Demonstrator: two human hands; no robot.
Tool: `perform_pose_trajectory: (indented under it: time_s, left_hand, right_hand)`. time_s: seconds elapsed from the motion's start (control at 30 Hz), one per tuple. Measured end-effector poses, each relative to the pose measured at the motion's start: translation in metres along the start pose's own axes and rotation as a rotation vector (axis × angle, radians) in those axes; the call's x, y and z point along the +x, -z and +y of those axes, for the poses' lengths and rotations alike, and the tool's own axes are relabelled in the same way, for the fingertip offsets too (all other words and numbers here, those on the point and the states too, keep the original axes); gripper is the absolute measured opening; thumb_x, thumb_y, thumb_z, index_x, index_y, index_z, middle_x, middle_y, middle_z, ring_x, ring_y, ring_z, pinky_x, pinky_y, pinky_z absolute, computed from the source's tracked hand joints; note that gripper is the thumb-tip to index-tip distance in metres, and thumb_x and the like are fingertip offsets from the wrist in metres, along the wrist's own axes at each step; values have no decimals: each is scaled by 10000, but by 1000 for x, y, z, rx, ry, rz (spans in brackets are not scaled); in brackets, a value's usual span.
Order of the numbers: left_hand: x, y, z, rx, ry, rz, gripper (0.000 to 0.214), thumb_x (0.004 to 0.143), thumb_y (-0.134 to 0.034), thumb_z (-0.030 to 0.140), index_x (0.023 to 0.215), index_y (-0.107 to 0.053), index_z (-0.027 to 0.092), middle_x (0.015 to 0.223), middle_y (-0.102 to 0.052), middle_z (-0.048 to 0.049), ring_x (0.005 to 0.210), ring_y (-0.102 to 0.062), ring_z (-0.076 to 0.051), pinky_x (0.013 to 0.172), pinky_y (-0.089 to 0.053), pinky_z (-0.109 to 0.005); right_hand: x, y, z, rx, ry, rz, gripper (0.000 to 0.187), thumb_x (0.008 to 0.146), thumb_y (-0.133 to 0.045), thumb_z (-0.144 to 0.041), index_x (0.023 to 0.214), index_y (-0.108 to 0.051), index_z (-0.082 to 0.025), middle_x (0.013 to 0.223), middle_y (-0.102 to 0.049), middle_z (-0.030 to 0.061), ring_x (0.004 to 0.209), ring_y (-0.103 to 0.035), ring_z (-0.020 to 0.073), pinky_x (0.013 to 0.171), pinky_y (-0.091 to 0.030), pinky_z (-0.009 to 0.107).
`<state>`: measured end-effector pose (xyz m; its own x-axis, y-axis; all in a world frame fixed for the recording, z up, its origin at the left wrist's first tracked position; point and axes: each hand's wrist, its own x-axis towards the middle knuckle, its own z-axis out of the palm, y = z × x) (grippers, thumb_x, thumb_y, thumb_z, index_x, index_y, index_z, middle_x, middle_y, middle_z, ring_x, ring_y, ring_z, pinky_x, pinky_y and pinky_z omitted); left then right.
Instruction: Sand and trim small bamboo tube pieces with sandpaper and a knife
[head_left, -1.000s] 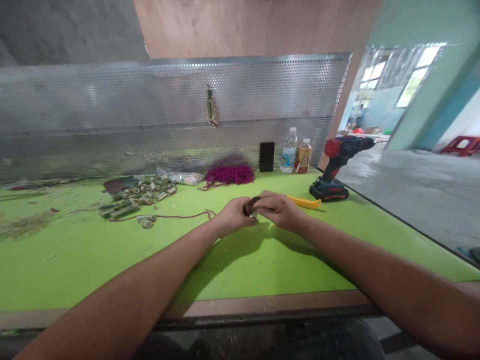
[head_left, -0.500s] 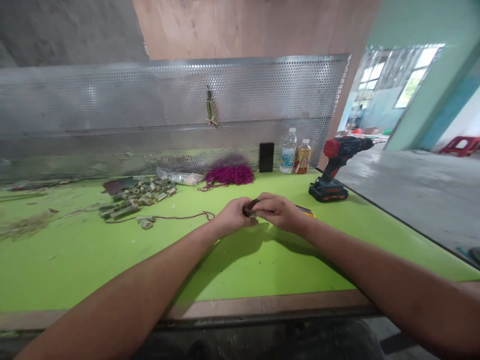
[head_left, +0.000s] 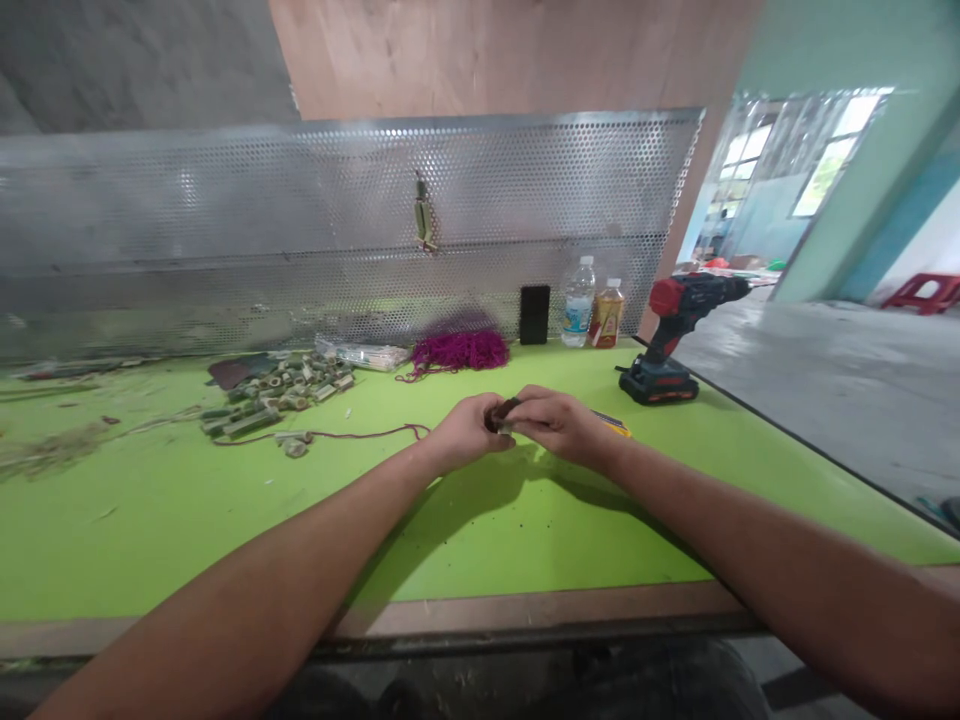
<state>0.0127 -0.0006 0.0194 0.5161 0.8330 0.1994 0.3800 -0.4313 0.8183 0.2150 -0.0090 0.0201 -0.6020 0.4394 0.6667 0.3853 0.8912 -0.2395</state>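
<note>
Over the green tabletop [head_left: 322,545], my left hand [head_left: 471,432] and my right hand [head_left: 553,420] meet, both closed. Pinched in my right hand is a dark brown strip [head_left: 507,407] that looks like folded sandpaper. It presses against a small, pale piece [head_left: 504,428] in my left hand, seemingly a bit of bamboo, mostly hidden by the fingers. Dark specks dot the table below. Just behind my right wrist lies a yellow and dark tool [head_left: 611,423], partly covered. A dark red cord [head_left: 360,434] runs from the left towards my left hand.
Cut bamboo pieces [head_left: 300,385] are heaped at left, beside a dark reddish sheet [head_left: 229,374]. Further back lie a plastic packet [head_left: 367,355] and purple yarn [head_left: 461,350]. A black phone-like slab [head_left: 535,315], two bottles [head_left: 577,305] and a cordless drill [head_left: 664,340] stand at right.
The brown strip between my fingers has shifted slightly and shows a little more. Both hands stay in nearly the same place; more specks show on the table.
</note>
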Motion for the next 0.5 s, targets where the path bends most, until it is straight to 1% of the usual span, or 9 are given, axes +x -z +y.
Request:
perform_pose_trajectory:
  time_s: [0.07, 0.1, 0.2, 0.23, 0.33, 0.37, 0.47, 0.5]
  left_hand:
    - [-1, 0, 2, 12, 18, 15, 278, 630, -737, 257, 811, -543, 174, 683, -490, 51, 611, -468, -116, 570, -330, -243]
    - [-1, 0, 2, 11, 24, 13, 283, 629, -740, 265, 813, -545, 174, 680, -492, 51, 606, -468, -117, 567, -330, -243]
    - [-2, 0, 4, -9, 13, -22, 259, 619, -729, 228, 806, -558, 170, 688, -506, 48, 625, -486, -121, 586, -342, -241]
    - [-2, 0, 3, -12, 10, -21, 256, 617, -726, 224, 802, -559, 169, 689, -508, 48, 628, -488, -121, 590, -343, -240]
    - [-1, 0, 2, -15, 20, 2, 261, 627, -731, 253, 795, -549, 169, 669, -494, 52, 598, -466, -113, 570, -327, -238]
    - [0, 0, 1, -25, 17, 1, 265, 629, -733, 257, 801, -552, 168, 671, -498, 51, 598, -466, -112, 571, -329, -238]
    - [1, 0, 0, -71, -19, -20, 267, 617, -733, 219, 823, -574, 160, 717, -547, 38, 655, -502, -121, 619, -368, -241]
    - [1, 0, 0, -73, -18, -15, 272, 615, -733, 215, 830, -576, 161, 728, -556, 36, 669, -509, -125, 630, -377, -243]
  right_hand:
    - [0, 1, 0, -17, -25, 60, 155, 922, -580, -191, 925, -735, -183, 822, -615, 59, 789, -585, 168, 703, -477, 289]
    - [0, 1, 0, -13, -25, 65, 155, 923, -581, -192, 925, -735, -180, 822, -614, 60, 794, -586, 169, 705, -477, 289]
    - [0, 2, 0, 28, 14, -31, 168, 927, -580, -201, 986, -736, -182, 900, -627, 75, 814, -602, 162, 725, -488, 290]
    - [0, 2, 0, 34, 19, -36, 169, 928, -580, -202, 991, -736, -185, 909, -630, 77, 815, -605, 162, 728, -491, 290]
    - [0, 2, 1, 12, 3, 59, 151, 924, -585, -203, 945, -734, -187, 853, -633, 67, 813, -599, 170, 721, -492, 296]
    - [0, 1, 1, 12, 4, 66, 150, 924, -584, -200, 941, -733, -188, 851, -633, 65, 814, -598, 170, 722, -492, 296]
    - [-1, 0, 1, 36, 41, -48, 165, 922, -580, -186, 987, -732, -198, 941, -643, 76, 847, -609, 164, 756, -499, 296]
    - [-1, 0, 1, 44, 45, -58, 165, 920, -583, -182, 987, -733, -198, 946, -643, 76, 846, -612, 163, 760, -500, 294]
